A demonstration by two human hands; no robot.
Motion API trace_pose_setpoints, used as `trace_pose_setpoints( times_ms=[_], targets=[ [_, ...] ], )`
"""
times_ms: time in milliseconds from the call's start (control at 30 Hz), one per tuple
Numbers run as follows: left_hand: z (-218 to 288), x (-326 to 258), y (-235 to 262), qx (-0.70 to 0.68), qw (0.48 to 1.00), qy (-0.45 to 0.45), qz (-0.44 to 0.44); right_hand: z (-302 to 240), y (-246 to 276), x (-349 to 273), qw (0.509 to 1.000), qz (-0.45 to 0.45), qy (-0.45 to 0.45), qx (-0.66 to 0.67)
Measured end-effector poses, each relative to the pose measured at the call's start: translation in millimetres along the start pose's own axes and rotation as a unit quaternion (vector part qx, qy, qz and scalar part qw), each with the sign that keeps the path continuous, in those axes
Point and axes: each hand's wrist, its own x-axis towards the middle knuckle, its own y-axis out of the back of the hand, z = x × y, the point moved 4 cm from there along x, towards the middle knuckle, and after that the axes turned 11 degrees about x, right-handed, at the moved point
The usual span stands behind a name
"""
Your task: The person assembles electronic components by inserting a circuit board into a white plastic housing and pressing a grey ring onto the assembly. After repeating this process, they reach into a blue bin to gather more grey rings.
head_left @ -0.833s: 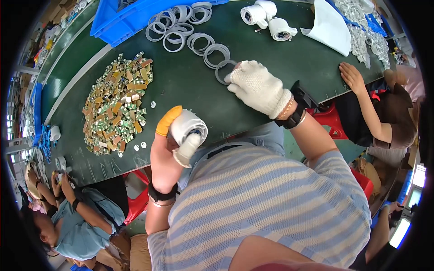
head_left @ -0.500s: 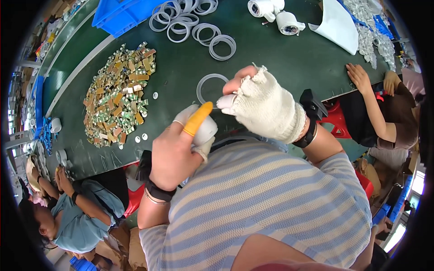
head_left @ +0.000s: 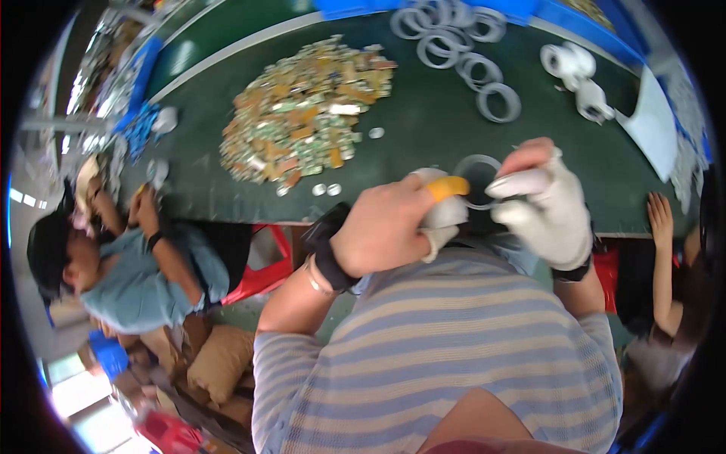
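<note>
My left hand (head_left: 386,227), bare with a yellow cover on one finger, is closed round a white rounded plastic housing (head_left: 444,214) at the table's near edge. The hand hides part of the housing. To its right, my right hand (head_left: 556,216) wears a cream knit glove with cut-off fingertips. Its fingers are bent, with a gap between thumb and forefinger, and nothing shows in them. A translucent ring (head_left: 478,159) lies on the green table between my hands, partly behind the right fingertips.
A heap of small green and tan circuit boards (head_left: 302,113) lies left, with white discs (head_left: 318,189) beside it. More translucent rings (head_left: 499,102) lie ahead, white camera-like housings (head_left: 594,100) and a white sheet (head_left: 652,125) at right. A co-worker (head_left: 144,265) sits left; another person's hand (head_left: 660,219) rests right.
The whole view has turned, carrying the table's things to the right. My right hand has drawn slightly away from the left and its fingers have spread. The left hand keeps the white housing.
</note>
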Motion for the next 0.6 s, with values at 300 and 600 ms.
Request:
trace_pose_setpoints(
  times_ms=[300, 600],
  targets=[
    [-14, -6, -26, -0.624, 0.756, -0.008, -0.196, 29, -5, -7, 0.877, -0.038, -0.154, 0.454],
    [-15, 8, -17, -0.685, 0.721, 0.039, -0.097, 27, -23, -5, 0.806, 0.064, -0.165, 0.564]
  ],
)
